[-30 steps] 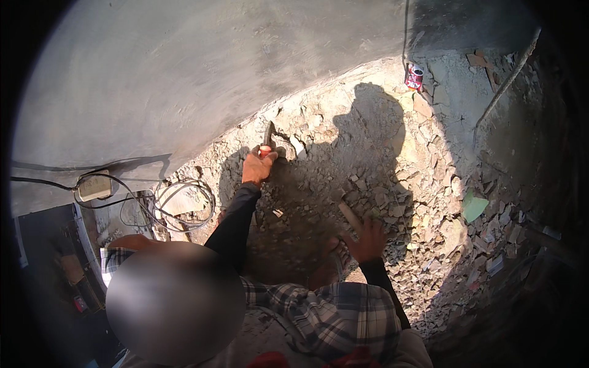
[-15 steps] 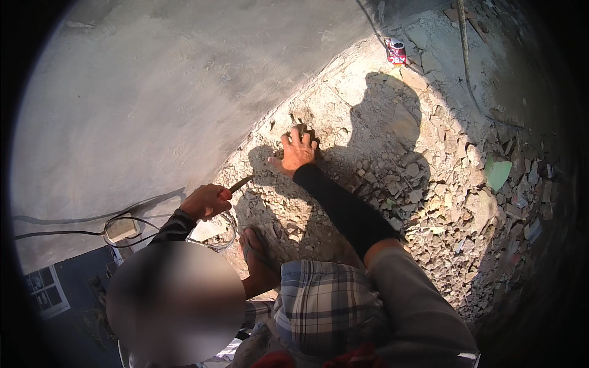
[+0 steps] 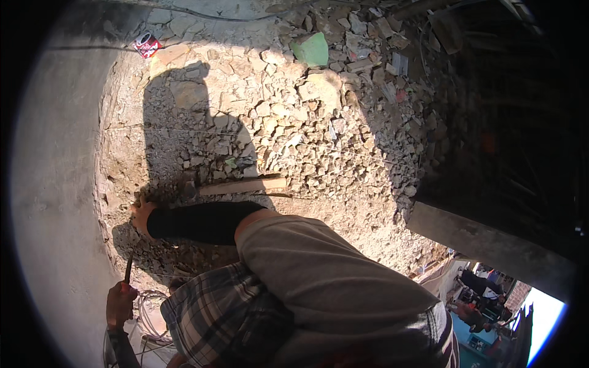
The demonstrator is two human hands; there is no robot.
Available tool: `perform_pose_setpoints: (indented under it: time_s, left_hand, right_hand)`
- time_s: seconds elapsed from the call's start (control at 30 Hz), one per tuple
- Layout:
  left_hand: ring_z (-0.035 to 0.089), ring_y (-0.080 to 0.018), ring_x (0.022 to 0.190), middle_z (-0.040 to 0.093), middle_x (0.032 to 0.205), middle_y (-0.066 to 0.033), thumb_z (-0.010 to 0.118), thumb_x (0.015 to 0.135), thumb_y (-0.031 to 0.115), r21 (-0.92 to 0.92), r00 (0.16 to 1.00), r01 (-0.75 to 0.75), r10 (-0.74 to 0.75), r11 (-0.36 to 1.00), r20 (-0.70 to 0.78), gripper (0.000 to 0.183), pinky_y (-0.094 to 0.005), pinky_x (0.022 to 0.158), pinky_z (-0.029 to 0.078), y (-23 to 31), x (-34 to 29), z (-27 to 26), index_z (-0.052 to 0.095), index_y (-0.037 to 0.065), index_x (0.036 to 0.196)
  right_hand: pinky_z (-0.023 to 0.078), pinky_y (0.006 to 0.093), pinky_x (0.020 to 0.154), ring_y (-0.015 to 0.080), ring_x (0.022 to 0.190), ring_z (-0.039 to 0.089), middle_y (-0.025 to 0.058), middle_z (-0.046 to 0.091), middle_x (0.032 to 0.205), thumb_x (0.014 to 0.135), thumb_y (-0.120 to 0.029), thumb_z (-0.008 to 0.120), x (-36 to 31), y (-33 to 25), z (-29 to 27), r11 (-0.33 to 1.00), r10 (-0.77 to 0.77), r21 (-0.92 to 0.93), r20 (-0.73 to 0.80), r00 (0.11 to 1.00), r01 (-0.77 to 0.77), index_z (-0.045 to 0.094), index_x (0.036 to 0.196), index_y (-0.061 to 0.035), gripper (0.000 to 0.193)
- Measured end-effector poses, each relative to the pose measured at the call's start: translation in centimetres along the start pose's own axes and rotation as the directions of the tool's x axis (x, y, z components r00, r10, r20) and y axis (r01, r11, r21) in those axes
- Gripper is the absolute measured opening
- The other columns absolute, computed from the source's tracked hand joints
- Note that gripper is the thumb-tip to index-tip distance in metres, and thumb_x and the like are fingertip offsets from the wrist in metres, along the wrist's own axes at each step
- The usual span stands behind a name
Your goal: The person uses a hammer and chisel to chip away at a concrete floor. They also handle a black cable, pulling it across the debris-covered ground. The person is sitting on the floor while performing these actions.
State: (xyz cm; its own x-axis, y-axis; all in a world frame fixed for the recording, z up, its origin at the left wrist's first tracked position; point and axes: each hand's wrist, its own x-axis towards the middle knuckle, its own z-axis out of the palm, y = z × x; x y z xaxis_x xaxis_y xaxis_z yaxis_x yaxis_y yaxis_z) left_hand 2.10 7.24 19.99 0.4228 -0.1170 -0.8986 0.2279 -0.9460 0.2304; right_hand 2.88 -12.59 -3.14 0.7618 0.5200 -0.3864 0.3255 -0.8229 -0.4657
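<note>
Narrow dark-bladed hand tool [image 3: 128, 268] sits in my left hand [image 3: 121, 305], fingers wrapped tight around its grip end, blade pointing away from me. Beyond it, my right hand [image 3: 142, 218] reaches down to the rubble [image 3: 294, 141] with fingers spread; they are in shadow, so I cannot tell whether they pinch anything.

Well past both hands, near the foot of the wall, a red drink can [image 3: 146, 45] carries pale printed lettering. It is the only label I can make out.

The grey wall [image 3: 55, 184] bounds my left fist closely on its left side, and its foot runs forward past my right hand. Between blade tip and right hand lies a short gap of broken ground. To the right of the blade, my plaid cloth [image 3: 227, 300] and bent leg [image 3: 331, 264] crowd the room; a cable coil [image 3: 149, 306] lies just beside my left fist. Ahead and right of my right hand, a wooden-handled tool [image 3: 245, 186] lies on the rubble, and past it the ground opens out toward a green flat piece [image 3: 311, 50].

Half a second ago the wall slanted across the view; now it stands upright along the left. My left hand has kept the tool, and the wooden handle has come into sight.
</note>
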Motion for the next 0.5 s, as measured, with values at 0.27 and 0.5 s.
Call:
perform_pose_setpoints:
  time_s: [0.27,0.5]
  left_hand:
    - [0.034,-0.0077,0.033,0.039,0.052,0.0054,0.059,0.087,0.014,-0.178,0.987,-0.128,0.143,0.976,0.074,0.012,-0.0269,0.031,0.031,-8.1,7.2,-3.5,0.056,0.007,0.096]
    - [0.036,-0.0093,0.031,0.038,0.048,0.0041,0.059,0.089,0.016,-0.106,0.999,-0.047,0.05,0.993,0.019,0.009,-0.0277,0.029,0.03,-5.4,7.2,-3.0,0.054,0.01,0.094]
  right_hand:
    - [0.056,0.049,0.073,0.0436,0.101,0.06,0.0213,0.049,0.131,0.065,-0.034,0.08,-8.3,1.6,0.8,0.969,0.097,0.245,-0.222,0.97,-0.041,0.074,0.094,-0.019,0.033]
    - [0.05,0.0479,0.072,0.0302,0.087,0.063,0.0118,0.062,0.088,0.061,-0.04,0.076,-25.0,8.8,-0.2,0.784,0.335,0.602,-0.207,0.919,-0.15,0.066,0.081,-0.0135,0.035]
